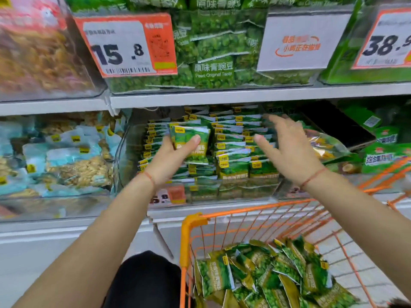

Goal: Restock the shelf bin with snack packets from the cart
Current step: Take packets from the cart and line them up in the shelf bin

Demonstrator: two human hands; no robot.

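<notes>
1. The left hand [172, 150] grips green pea packets [191, 141] above the clear shelf bin [124, 156].
2. The right hand [287, 147] is spread, grasping nothing (fingers blurred).
3. The orange cart [193, 223] holds more packets [266, 274] before grey store shelves [222, 97].

Shelving: you face grey metal shelf boards [244, 97], two levels in view.
Price tag: an orange-framed card [126, 44] reads 15.8.
Neighbour bin: a clear bin [55, 203] holds pale blue packets.
Floor: light tiles [355, 252], lower right.
</notes>
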